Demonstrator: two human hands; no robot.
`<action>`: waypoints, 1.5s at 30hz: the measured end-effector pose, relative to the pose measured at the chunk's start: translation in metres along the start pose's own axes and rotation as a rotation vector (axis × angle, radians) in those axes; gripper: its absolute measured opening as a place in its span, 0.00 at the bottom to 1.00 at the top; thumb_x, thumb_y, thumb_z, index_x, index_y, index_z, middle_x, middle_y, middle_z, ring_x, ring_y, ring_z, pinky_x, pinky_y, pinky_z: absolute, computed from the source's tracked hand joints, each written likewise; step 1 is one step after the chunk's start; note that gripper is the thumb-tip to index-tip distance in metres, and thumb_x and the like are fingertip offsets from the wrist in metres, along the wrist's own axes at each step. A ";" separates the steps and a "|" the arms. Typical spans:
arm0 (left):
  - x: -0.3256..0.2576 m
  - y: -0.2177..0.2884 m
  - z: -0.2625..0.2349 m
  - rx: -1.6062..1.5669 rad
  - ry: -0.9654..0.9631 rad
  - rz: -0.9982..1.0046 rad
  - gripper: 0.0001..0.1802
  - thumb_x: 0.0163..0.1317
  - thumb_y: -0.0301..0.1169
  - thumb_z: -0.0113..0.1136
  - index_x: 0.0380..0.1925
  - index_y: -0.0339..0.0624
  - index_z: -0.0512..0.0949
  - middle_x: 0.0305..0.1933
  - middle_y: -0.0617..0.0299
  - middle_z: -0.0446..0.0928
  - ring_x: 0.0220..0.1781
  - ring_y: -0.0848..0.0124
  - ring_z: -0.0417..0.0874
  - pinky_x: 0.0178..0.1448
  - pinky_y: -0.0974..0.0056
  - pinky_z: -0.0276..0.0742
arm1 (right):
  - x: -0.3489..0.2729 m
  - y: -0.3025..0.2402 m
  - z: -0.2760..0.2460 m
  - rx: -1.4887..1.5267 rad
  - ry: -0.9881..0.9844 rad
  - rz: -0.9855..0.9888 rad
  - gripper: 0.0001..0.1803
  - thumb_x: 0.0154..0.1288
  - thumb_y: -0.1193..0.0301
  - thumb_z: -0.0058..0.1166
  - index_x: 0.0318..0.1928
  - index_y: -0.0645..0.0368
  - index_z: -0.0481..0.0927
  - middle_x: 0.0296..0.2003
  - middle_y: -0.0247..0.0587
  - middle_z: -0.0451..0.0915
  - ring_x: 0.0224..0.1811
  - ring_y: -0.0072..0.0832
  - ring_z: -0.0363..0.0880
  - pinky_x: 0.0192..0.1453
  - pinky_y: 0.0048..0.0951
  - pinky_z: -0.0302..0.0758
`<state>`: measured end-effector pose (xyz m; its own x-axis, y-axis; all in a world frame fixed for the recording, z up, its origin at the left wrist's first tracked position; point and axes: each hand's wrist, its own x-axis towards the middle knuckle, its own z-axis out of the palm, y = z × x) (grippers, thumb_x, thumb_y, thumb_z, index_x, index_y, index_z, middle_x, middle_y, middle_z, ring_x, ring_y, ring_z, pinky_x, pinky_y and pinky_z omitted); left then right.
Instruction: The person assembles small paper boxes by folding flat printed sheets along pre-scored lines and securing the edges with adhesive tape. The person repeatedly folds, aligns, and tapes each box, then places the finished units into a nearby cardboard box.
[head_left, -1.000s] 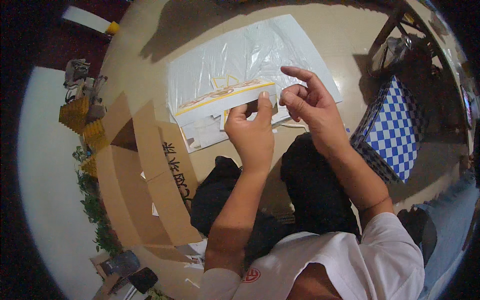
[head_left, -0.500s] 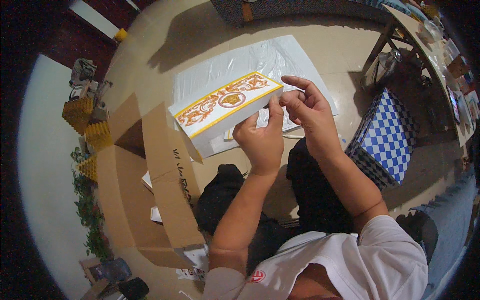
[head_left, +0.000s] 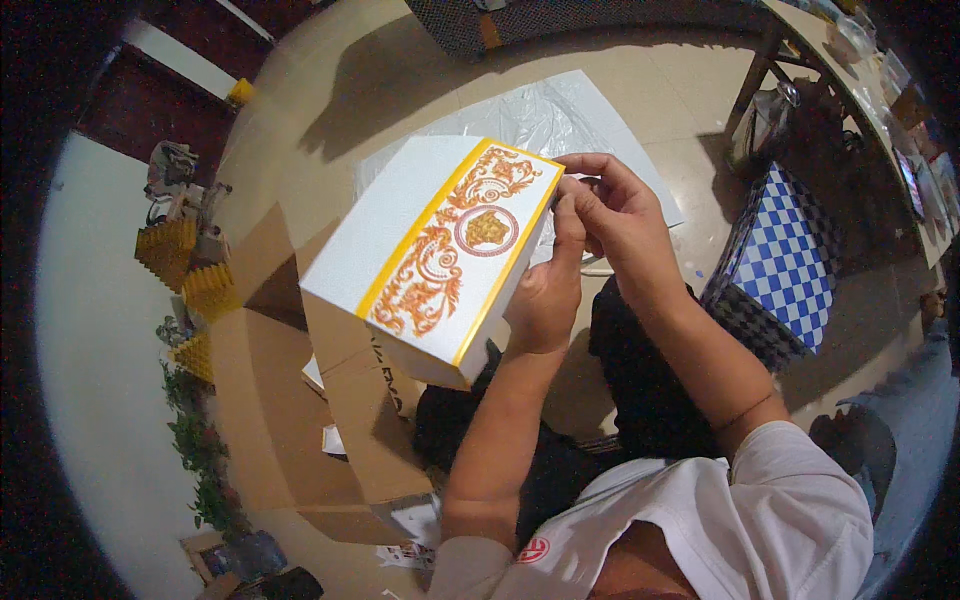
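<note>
A white cardboard box (head_left: 400,215) with yellow borders, orange scrollwork and a round gold emblem is held up in front of me, tilted. My left hand (head_left: 545,305) grips its right side from below, thumb up along the edge; most of its fingers are hidden behind the box. At the box's far right corner, my right hand (head_left: 620,215) pinches with bent fingers, close against the left thumb. What exactly lies between those fingertips is partly hidden.
A large open brown carton (head_left: 280,420) stands at my left with white pieces inside. Plastic-covered white board (head_left: 610,130) lies on the floor ahead. To the right are a blue-and-white checkered box (head_left: 785,255) and a cluttered table (head_left: 850,75). Plants (head_left: 195,440) line the left wall.
The box has turned and tipped toward me, so its plain white face now shows beside the patterned one. Both hands stay at its right end.
</note>
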<state>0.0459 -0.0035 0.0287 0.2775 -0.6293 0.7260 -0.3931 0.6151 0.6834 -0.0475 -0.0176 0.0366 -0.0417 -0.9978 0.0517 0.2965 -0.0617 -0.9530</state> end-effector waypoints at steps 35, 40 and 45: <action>0.003 -0.057 -0.028 -1.149 -0.366 -0.926 0.32 0.55 0.13 0.46 0.63 0.36 0.64 0.63 0.56 0.70 0.63 0.63 0.71 0.71 0.59 0.63 | 0.035 -0.004 -0.042 0.203 -0.034 -0.051 0.14 0.66 0.60 0.56 0.42 0.58 0.77 0.33 0.31 0.77 0.37 0.20 0.74 0.45 0.23 0.71; 0.002 -0.054 -0.024 -0.294 0.125 -0.752 0.27 0.56 0.21 0.51 0.59 0.37 0.66 0.61 0.53 0.68 0.64 0.59 0.68 0.71 0.57 0.57 | 0.030 -0.015 -0.051 -0.094 -0.156 -0.184 0.14 0.64 0.63 0.58 0.37 0.63 0.78 0.30 0.27 0.76 0.34 0.18 0.72 0.40 0.25 0.70; 0.028 -0.020 -0.032 0.094 -0.419 0.097 0.36 0.57 0.38 0.67 0.63 0.41 0.64 0.67 0.53 0.63 0.73 0.55 0.57 0.75 0.53 0.46 | 0.018 -0.042 -0.076 -0.730 -0.678 -0.149 0.15 0.63 0.65 0.58 0.38 0.66 0.76 0.26 0.39 0.75 0.32 0.23 0.73 0.38 0.30 0.71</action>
<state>0.0899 -0.0180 0.0376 -0.1363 -0.7212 0.6792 -0.4831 0.6470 0.5900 -0.1329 -0.0311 0.0546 0.5888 -0.7981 0.1277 -0.3339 -0.3841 -0.8608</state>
